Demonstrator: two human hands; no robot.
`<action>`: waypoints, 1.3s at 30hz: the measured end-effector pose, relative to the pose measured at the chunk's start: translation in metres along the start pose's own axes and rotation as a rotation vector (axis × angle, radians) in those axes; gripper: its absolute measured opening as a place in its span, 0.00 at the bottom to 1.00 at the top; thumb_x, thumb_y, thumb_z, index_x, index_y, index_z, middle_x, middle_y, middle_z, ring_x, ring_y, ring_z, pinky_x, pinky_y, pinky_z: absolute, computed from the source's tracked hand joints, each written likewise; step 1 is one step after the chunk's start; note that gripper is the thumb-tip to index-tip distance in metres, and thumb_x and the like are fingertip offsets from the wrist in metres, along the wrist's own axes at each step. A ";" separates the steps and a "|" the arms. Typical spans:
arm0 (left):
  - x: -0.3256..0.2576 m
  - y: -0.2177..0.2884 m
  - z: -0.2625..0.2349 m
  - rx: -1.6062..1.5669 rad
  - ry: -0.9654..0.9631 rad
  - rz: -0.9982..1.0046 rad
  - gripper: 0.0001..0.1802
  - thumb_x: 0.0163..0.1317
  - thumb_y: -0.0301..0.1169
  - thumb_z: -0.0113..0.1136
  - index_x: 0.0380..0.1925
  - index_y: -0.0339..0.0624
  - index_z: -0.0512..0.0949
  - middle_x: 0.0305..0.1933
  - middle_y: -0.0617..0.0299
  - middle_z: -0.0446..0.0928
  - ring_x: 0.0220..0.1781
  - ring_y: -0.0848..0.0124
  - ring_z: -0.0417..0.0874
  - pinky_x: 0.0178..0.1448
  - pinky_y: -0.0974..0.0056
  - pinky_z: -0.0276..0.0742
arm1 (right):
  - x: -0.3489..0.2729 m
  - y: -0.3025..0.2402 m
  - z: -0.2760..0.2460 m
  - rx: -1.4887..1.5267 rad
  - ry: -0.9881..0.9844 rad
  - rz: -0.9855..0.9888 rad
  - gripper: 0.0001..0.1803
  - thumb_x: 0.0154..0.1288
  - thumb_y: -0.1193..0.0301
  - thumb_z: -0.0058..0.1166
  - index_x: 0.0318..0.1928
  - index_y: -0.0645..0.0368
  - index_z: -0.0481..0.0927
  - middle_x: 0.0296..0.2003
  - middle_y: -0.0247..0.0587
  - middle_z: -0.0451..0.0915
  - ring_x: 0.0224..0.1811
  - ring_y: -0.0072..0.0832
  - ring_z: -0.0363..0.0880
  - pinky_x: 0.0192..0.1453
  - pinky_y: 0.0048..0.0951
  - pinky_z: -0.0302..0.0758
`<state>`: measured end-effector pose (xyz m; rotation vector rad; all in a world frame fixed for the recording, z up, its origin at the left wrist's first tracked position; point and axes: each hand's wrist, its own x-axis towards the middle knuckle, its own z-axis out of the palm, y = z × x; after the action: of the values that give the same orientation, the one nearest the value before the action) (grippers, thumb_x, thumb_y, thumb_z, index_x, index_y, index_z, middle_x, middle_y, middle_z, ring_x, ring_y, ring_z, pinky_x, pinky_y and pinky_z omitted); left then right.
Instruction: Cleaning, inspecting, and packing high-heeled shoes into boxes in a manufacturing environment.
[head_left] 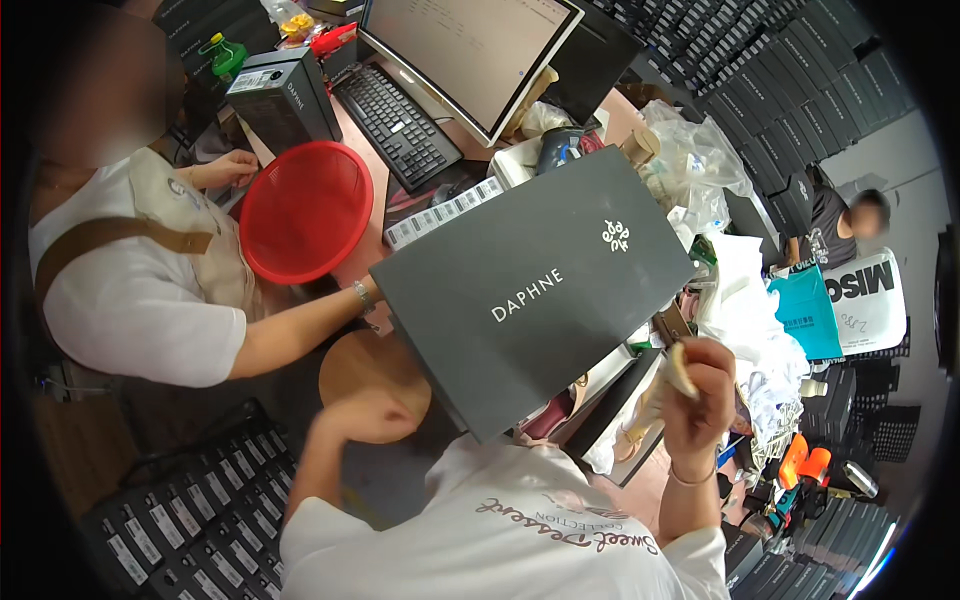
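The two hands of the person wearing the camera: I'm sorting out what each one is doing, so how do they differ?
The left hand is closed at the lower left edge of the big dark grey box lid, over a round wooden stool. The right hand is raised higher, to the right of the lid, and pinches a pale beige shoe. The left hand's grip is hidden; the right hand's fingers show. Both are bare.

My desk (365,215) carries 1 black keyboard (397,125), 1 monitor (470,50) and a black box (285,95) at its far end. Beside me, flat black boxes (180,520) cover the floor in rows.
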<state>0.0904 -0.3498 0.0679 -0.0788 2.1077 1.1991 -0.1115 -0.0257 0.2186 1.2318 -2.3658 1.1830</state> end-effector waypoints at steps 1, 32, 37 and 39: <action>-0.012 0.006 -0.029 0.057 0.081 -0.145 0.17 0.63 0.37 0.52 0.42 0.35 0.80 0.40 0.48 0.81 0.41 0.58 0.82 0.45 0.60 0.75 | 0.019 -0.012 0.007 0.009 -0.066 -0.072 0.13 0.50 0.82 0.58 0.39 0.61 0.74 0.48 0.52 0.74 0.44 0.39 0.77 0.49 0.33 0.74; 0.315 -0.103 -0.359 0.350 0.542 -0.549 0.44 0.57 0.24 0.44 0.72 0.44 0.38 0.50 0.34 0.76 0.52 0.48 0.80 0.55 0.53 0.74 | 0.096 -0.027 0.108 0.251 -0.435 -0.084 0.11 0.51 0.74 0.56 0.38 0.63 0.79 0.45 0.45 0.78 0.35 0.29 0.78 0.36 0.26 0.72; 0.325 -0.131 -0.357 0.363 0.565 -0.506 0.42 0.57 0.25 0.44 0.72 0.43 0.39 0.55 0.33 0.72 0.59 0.48 0.74 0.62 0.53 0.69 | 0.094 -0.028 0.107 0.271 -0.425 -0.077 0.11 0.51 0.74 0.55 0.38 0.63 0.79 0.45 0.46 0.78 0.36 0.29 0.79 0.37 0.26 0.72; 0.322 -0.118 -0.358 0.317 0.569 -0.533 0.43 0.56 0.27 0.46 0.71 0.42 0.41 0.54 0.33 0.73 0.58 0.48 0.76 0.61 0.52 0.69 | 0.094 -0.028 0.107 0.279 -0.442 -0.066 0.12 0.51 0.74 0.55 0.38 0.64 0.78 0.45 0.46 0.78 0.36 0.30 0.78 0.37 0.26 0.72</action>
<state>-0.3020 -0.6058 -0.0948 -0.8647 2.4979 0.5485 -0.1314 -0.1699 0.2134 1.8130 -2.4846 1.3715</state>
